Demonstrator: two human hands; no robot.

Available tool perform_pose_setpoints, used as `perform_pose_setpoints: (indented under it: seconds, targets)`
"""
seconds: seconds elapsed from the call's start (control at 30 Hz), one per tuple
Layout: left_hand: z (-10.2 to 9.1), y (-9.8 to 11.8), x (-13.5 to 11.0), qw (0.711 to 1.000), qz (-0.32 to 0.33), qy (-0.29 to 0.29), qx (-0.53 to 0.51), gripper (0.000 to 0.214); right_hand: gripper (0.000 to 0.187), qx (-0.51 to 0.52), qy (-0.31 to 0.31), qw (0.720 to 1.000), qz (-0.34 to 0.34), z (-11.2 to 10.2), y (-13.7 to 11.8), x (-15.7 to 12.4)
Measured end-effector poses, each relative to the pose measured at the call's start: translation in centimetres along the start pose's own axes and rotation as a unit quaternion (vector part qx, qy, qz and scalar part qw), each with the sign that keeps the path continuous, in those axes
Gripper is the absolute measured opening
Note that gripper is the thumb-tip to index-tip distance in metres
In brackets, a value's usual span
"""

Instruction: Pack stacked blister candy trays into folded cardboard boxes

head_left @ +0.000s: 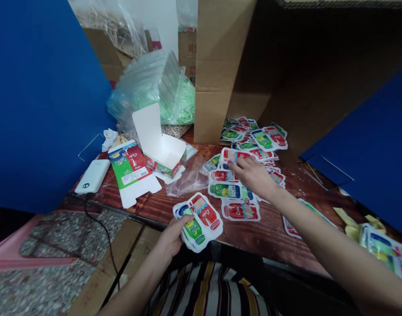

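My left hand [176, 232] is closed on a small stack of jar-shaped packets [201, 221], printed red "Cola" and green "Sprite", just over the front edge of the table. Its thumb presses on the top packet and its fingers are hidden underneath. My right hand [251, 173] reaches over a spread of similar packets [242, 210]. The fingers of that hand curl onto a red Cola packet [227, 156] at the back of the spread. More packets [269, 138] are heaped behind it, against the large cardboard box.
An open-lidded carton [168, 151], a flattened printed carton [130, 164] and a white power bank [92, 175] with a cable lie to the left. Clear plastic trays [151, 83] stand behind. A tall cardboard box [217, 70] rises at the back; blue panels [39, 87] flank the table.
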State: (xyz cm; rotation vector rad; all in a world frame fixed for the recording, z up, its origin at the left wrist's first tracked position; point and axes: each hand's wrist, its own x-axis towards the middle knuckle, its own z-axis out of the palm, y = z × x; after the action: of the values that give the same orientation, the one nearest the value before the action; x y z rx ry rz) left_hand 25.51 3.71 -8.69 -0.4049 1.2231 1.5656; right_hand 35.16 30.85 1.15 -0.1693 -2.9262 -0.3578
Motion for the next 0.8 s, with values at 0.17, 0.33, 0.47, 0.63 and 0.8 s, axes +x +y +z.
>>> perform_pose_setpoints:
  seconds: [0.17,0.33,0.47,0.63,0.8]
  targets:
    - [0.1,0.1,-0.2,1.0,-0.004,0.003,-0.001,0.024,0.054,0.033,-0.13,0.991,-0.019,2.8,-1.4,-0.7]
    - [0.2,0.1,-0.4,1.0,-0.006,-0.008,-0.005,0.023,0.05,0.2,0.005,0.978,-0.063,2.8,-1.0,-0.1]
    - [0.3,0.1,-0.2,1.0,-0.003,-0.008,-0.005,0.025,0.042,0.386,-0.016,0.918,-0.092,3.8,-1.6,0.6]
    - [0.4,0.1,-0.2,1.0,0.001,-0.006,-0.015,0.026,0.014,0.665,0.051,0.734,0.132,5.7,-2.4,0.9]
    - [0.4,0.0,-0.3,1.0,-0.002,-0.005,-0.019,0.026,0.037,0.805,0.084,0.506,0.299,6.1,-4.1,0.3]
